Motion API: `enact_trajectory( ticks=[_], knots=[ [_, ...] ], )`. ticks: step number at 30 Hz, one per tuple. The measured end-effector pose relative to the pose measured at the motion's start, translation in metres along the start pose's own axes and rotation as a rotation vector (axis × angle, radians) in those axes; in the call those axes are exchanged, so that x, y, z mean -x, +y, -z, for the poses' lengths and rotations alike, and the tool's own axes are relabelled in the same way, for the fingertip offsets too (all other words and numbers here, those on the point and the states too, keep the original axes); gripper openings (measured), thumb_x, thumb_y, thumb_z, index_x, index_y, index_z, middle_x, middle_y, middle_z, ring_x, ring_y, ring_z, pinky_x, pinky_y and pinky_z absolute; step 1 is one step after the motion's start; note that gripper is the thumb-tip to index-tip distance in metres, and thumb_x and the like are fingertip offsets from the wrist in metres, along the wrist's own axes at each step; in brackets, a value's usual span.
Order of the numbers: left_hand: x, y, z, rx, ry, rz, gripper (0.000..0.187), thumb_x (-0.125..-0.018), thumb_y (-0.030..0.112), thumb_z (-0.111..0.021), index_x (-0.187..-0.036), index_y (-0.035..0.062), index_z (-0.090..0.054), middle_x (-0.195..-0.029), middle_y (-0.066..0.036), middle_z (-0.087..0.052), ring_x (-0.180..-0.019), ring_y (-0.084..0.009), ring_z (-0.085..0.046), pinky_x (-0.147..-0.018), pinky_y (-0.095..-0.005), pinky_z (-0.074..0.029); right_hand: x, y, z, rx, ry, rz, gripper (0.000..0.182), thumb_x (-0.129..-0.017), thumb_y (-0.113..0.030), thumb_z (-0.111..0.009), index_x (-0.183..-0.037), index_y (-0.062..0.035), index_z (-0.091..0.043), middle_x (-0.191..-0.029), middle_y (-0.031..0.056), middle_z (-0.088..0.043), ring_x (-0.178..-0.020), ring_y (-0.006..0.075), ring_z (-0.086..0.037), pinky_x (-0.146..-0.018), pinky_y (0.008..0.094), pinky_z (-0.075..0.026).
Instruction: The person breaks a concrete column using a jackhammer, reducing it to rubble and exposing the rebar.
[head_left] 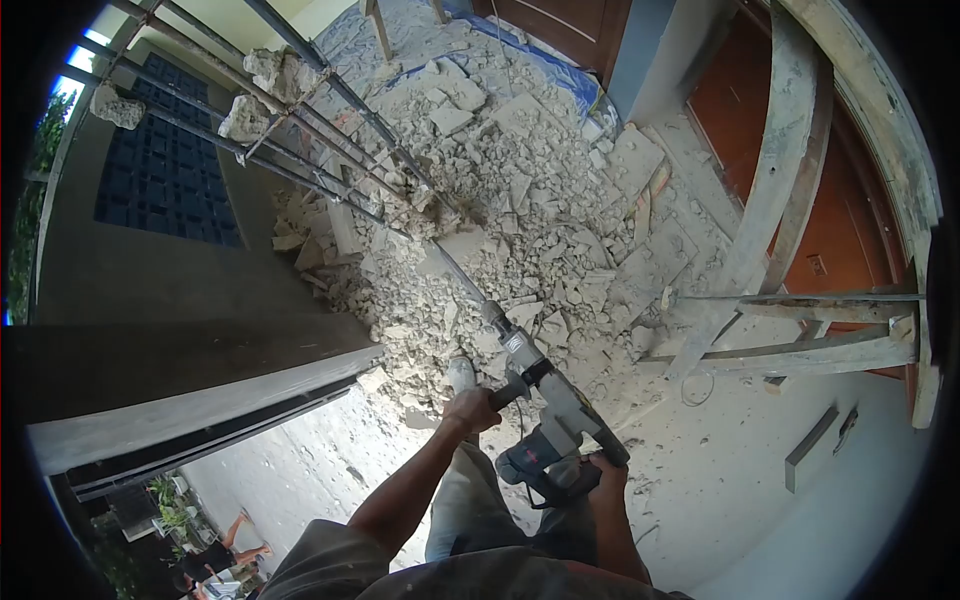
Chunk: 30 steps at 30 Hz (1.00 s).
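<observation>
A grey demolition hammer (560, 405) is held slantwise in front of my legs, its long chisel bit (458, 268) pointing up and left. My left hand (472, 411) is wrapped round the black side handle. Round the rear handle, at the back of the tool, my right hand (608, 480) is closed. The chisel's tip meets the broken concrete (425, 212) at the lower end of a column of exposed rebar (350, 150). Chunks of concrete (275, 75) still cling between the bars farther up.
Concrete rubble (540, 240) covers the floor around my shoe (461, 374). Wooden planks (780, 190) form a frame on the right, before brown doors (840, 230). A blue tarp (570, 80) lies at the back. Another person (225, 560) is at lower left, beyond a wall edge (200, 405).
</observation>
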<state>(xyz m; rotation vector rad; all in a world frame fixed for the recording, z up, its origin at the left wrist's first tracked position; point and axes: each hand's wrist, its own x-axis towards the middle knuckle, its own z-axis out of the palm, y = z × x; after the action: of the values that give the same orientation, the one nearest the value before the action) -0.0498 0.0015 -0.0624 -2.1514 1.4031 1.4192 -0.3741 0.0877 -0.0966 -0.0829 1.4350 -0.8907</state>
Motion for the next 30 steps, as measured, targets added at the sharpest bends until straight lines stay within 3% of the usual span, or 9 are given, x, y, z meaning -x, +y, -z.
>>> enact_trajectory(
  ticks=[1, 3, 5, 13, 17, 19, 21, 24, 30],
  knots=[
    [0.006, -0.003, -0.009, -0.004, -0.015, 0.001, 0.033, -0.072, 0.029, -0.071, -0.101, 0.0130, -0.073, -0.099, -0.014, -0.073, -0.095, -0.0343, -0.070, -0.086, -0.0453, -0.054, 0.031, -0.045, -0.026, 0.128, -0.116, 0.135, 0.029, -0.075, 0.001, -0.062, -0.104, 0.0030, -0.064, -0.079, 0.0119, -0.064, -0.068, 0.0240, -0.064, -0.065, 0.0377, -0.057],
    [0.007, 0.002, -0.015, 0.091, -0.036, -0.018, 0.044, -0.069, 0.033, -0.077, -0.108, 0.0134, -0.071, -0.097, -0.014, -0.072, -0.096, -0.0329, -0.069, -0.085, -0.0438, -0.055, 0.049, -0.076, -0.029, 0.221, -0.090, 0.213, 0.023, -0.076, -0.001, -0.063, -0.099, 0.0015, -0.064, -0.078, 0.0125, -0.066, -0.069, 0.0259, -0.067, -0.065, 0.0393, -0.057],
    [0.021, 0.026, -0.006, 0.069, -0.035, -0.012, 0.043, -0.068, 0.031, -0.076, -0.106, 0.0120, -0.071, -0.098, -0.015, -0.072, -0.095, -0.0328, -0.069, -0.085, -0.0441, -0.055, 0.040, -0.085, -0.013, 0.082, -0.028, 0.024, 0.018, -0.077, -0.003, -0.063, -0.095, -0.0005, -0.062, -0.078, 0.0131, -0.066, -0.074, 0.0288, -0.070, -0.065, 0.0406, -0.057],
    [0.036, 0.047, -0.010, -0.072, -0.024, 0.042, 0.037, -0.071, 0.029, -0.069, -0.104, 0.0127, -0.071, -0.097, -0.016, -0.072, -0.093, -0.0335, -0.069, -0.083, -0.0454, -0.055, 0.016, -0.027, 0.039, -0.070, -0.054, -0.082, 0.016, -0.077, -0.002, -0.060, -0.093, -0.0020, -0.061, -0.076, 0.0127, -0.064, -0.073, 0.0319, -0.069, -0.062, 0.0444, -0.056],
    [0.043, 0.040, -0.007, -0.105, 0.025, 0.081, 0.030, -0.075, 0.024, -0.065, -0.101, 0.0112, -0.072, -0.099, -0.018, -0.072, -0.096, -0.0347, -0.070, -0.084, -0.0454, -0.055, 0.016, -0.003, 0.023, -0.100, 0.027, -0.168, 0.017, -0.077, -0.003, -0.060, -0.094, -0.0017, -0.061, -0.077, 0.0130, -0.063, -0.071, 0.0304, -0.066, -0.064, 0.0447, -0.055],
    [0.039, 0.027, -0.007, -0.171, 0.040, 0.104, 0.031, -0.076, 0.027, -0.065, -0.102, 0.0120, -0.071, -0.095, -0.015, -0.072, -0.092, -0.0328, -0.070, -0.082, -0.0443, -0.055, 0.012, 0.021, 0.010, -0.218, 0.076, -0.292, 0.016, -0.078, -0.004, -0.060, -0.094, -0.0019, -0.061, -0.076, 0.0117, -0.060, -0.069, 0.0283, -0.061, -0.065, 0.0434, -0.053],
    [0.025, 0.017, 0.007, -0.235, 0.028, 0.128, 0.031, -0.077, 0.029, -0.066, -0.103, 0.0141, -0.071, -0.096, -0.014, -0.072, -0.093, -0.0317, -0.070, -0.083, -0.0437, -0.055, -0.008, 0.064, 0.006, -0.275, -0.017, -0.322, 0.016, -0.076, -0.005, -0.062, -0.091, -0.0033, -0.059, -0.072, 0.0094, -0.055, -0.065, 0.0265, -0.055, -0.065, 0.0425, -0.049],
    [0.023, 0.012, 0.008, -0.284, 0.032, 0.165, 0.030, -0.076, 0.029, -0.067, -0.103, 0.0157, -0.071, -0.098, -0.012, -0.073, -0.095, -0.0306, -0.070, -0.083, -0.0432, -0.055, -0.014, 0.090, -0.006, -0.295, 0.006, -0.422, 0.017, -0.074, -0.006, -0.063, -0.090, -0.0033, -0.058, -0.072, 0.0097, -0.055, -0.065, 0.0265, -0.055, -0.066, 0.0429, -0.049],
    [0.019, 0.008, 0.003, -0.201, 0.021, 0.147, 0.036, -0.074, 0.036, -0.074, -0.103, 0.0139, -0.070, -0.101, -0.013, -0.072, -0.100, -0.0318, -0.069, -0.086, -0.0447, -0.055, -0.021, 0.067, 0.006, -0.299, 0.002, -0.437, 0.017, -0.074, -0.007, -0.062, -0.090, -0.0041, -0.059, -0.074, 0.0100, -0.056, -0.067, 0.0271, -0.057, -0.069, 0.0411, -0.050]
  ],
)
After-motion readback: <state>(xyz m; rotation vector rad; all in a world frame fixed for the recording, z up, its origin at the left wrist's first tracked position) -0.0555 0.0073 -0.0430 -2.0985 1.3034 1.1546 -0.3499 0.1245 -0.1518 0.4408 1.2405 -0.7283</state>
